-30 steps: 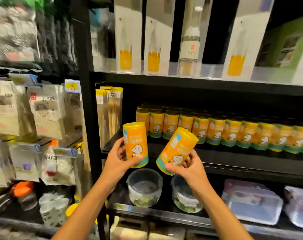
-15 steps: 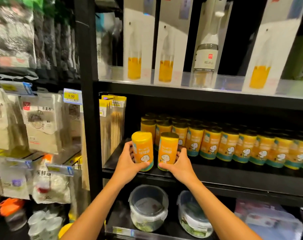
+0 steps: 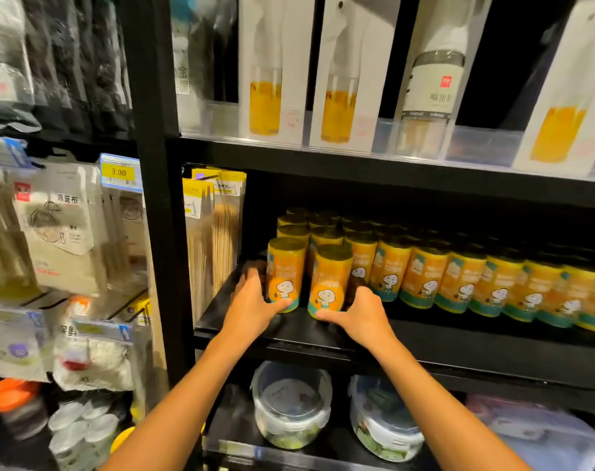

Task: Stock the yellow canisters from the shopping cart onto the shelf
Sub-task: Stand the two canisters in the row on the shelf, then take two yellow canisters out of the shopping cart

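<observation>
The left hand [image 3: 251, 305] grasps one yellow canister [image 3: 285, 274] low on its side; the right hand [image 3: 360, 316] grasps a second canister [image 3: 330, 281] likewise. Both stand upright on the shelf [image 3: 289, 329], just far of the hands (long axes vertical), at the left end of the stocked row [image 3: 459, 280]. I judge they want sliding back against that row. Two canisters held; those behind, ranked several deep, are too many to count.

Black metal store shelving [image 3: 357, 168] with a dark upright post [image 3: 150, 198], lit warmly from above.
</observation>
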Demonstrator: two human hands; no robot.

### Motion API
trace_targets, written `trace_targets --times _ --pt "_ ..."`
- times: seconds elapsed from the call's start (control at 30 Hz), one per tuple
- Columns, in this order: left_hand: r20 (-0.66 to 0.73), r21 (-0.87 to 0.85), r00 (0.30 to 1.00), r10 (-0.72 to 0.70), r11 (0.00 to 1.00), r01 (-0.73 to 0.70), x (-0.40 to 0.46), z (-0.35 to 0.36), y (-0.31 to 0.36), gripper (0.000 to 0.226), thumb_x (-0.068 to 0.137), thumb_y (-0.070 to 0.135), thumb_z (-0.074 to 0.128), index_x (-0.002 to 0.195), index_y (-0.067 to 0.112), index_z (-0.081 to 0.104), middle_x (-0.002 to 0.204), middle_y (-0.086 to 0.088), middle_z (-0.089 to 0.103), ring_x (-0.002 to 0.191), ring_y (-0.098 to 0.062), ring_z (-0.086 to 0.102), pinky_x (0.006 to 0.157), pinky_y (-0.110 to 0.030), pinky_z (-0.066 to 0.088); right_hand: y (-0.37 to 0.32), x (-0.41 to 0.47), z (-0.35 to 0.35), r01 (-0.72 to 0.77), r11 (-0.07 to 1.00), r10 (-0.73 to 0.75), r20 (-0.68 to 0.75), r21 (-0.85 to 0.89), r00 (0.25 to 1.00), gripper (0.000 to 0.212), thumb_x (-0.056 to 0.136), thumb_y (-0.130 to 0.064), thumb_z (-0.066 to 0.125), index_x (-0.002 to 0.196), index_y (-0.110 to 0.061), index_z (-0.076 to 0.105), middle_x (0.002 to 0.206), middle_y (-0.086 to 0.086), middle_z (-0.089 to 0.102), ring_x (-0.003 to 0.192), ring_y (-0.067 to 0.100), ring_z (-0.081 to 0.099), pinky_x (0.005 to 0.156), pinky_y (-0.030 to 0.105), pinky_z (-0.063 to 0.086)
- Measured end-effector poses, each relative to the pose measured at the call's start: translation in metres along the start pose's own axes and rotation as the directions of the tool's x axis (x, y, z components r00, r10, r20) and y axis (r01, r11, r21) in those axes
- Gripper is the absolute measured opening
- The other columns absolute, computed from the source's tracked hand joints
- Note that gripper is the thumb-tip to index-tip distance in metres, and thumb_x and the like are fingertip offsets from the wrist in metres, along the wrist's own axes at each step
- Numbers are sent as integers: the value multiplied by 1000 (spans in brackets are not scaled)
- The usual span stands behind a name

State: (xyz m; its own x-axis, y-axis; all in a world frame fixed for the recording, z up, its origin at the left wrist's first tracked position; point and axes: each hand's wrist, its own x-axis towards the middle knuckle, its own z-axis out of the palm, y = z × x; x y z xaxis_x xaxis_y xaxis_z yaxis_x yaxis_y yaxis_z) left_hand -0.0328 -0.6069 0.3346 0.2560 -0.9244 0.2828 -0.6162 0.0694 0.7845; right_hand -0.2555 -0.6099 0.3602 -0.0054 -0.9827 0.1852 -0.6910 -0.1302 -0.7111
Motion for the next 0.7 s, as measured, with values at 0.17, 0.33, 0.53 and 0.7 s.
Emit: trace_targets --times 0.17,0.33,0.53,0.7 --pt "-35 77 999 -2 997 4 5 4 7 68 64 47 87 111 19 47 117 -9 62 110 -28 62 87 -49 56 -16 9 0 2 993 0 22 -114 1000 46 70 -48 86 64 -20 49 64 -8 53 62 10 51 47 21 31" --pt "-43 103 999 -7 995 12 -3 4 20 62 75 35 85 118 10 48 121 -14 58 113 -31 58 91 -45 53 -15 11 5 0 990 2 12 -144 1000 49 68 -53 85 72 -12 58 72 2 64 73 21 63 60 33 45" --pt "22 277 1000 11 961 -17 -23 2 32 70 87 42 71 139 11 35 144 -18 44 128 -33 51 97 -45 50 -18 -5 -7 23 992 -17 47 -125 999 53 70 -50 85 90 -13 52 97 4 63 89 21 61 68 32 46" --pt "-16 304 993 114 947 -104 -71 -15 33 83 91 47 64 155 17 20 161 -7 22 147 -26 26 114 -46 36 7 -54 -26 226 974 -226 16 12 974 76 80 -48 77 142 -22 43 143 -5 48 134 16 43 107 34 43"
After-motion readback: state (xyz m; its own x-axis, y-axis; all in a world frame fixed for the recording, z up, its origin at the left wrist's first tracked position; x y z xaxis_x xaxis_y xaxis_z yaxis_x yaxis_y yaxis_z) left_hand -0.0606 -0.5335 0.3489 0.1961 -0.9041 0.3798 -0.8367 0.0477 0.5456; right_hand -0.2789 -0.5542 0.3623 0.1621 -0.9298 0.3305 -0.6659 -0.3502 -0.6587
